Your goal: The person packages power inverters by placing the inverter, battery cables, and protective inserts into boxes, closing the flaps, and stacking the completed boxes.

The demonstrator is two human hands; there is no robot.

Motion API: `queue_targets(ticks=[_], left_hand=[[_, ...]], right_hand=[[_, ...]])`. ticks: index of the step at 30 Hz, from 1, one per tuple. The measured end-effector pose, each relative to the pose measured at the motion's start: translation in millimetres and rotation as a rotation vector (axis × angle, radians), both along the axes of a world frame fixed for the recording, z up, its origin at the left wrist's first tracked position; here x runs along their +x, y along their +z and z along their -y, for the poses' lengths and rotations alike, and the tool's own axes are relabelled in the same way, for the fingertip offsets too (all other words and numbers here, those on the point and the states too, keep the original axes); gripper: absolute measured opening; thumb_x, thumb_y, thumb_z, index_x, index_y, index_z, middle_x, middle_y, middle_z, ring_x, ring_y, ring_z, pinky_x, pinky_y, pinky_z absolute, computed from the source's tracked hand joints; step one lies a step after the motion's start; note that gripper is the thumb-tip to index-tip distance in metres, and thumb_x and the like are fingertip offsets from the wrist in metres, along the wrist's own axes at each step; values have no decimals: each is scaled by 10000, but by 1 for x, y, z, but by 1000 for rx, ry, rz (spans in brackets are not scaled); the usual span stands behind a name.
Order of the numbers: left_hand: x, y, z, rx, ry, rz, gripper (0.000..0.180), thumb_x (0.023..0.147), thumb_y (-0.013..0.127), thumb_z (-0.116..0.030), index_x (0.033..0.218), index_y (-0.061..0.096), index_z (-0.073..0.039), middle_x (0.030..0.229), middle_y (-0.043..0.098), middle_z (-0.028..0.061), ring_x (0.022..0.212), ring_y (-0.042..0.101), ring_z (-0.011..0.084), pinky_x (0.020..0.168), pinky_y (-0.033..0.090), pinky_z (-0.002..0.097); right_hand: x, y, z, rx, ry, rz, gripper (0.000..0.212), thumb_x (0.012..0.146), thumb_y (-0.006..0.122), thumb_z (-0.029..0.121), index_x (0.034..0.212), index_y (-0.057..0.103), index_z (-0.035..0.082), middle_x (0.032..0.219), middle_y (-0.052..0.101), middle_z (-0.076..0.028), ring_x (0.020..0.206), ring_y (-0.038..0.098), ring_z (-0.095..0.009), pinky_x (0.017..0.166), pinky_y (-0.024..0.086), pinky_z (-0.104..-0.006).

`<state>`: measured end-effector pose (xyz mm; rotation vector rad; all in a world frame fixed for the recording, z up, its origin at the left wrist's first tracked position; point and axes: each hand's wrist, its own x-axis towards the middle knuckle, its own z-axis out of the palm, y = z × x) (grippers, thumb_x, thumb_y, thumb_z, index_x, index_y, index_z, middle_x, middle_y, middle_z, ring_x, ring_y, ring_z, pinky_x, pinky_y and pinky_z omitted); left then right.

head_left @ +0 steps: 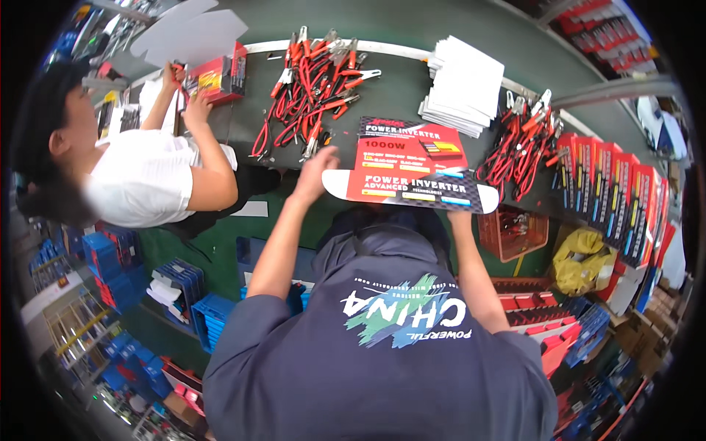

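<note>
Holding a flat red box over the near edge of the tabletop.

The left hand grips the left end of the flat red box; the right hand is hidden under the box, so I cannot tell its grip. Just past it lie red cables with clips and a stack of white cards. Farther left, another person's hands hold a small red box.

A single head-worn fisheye view looks steeply down over the wearer's own shoulders and chest onto the near edge of the table. It sits close above the forearms, with the table's far edge bending along the top rim.
</note>
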<state>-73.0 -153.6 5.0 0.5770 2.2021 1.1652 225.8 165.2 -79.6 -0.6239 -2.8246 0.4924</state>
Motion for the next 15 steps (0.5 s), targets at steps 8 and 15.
queue_targets(ticks=[8, 15], left_hand=[[-34, 149, -36, -145, -235, -34, 585, 960, 625, -406, 1399, 528, -33, 1160, 690, 154, 1027, 675, 279, 892, 526, 393], [19, 93, -60, -672, -458, -140, 848, 867, 667, -524, 1405, 404, 77, 1079, 699, 274, 1019, 696, 376, 887, 538, 464]], right_hand=[[-17, 146, -103, -1042, -576, -381, 312, 1001, 654, 306, 1100, 638, 11, 1014, 698, -78, 924, 664, -154, 802, 525, -292], [-83, 166, -72, -285, 118, 572, 698, 795, 751, 509, 1175, 645, -68, 1088, 669, -286, 1068, 658, -393, 933, 518, -429]])
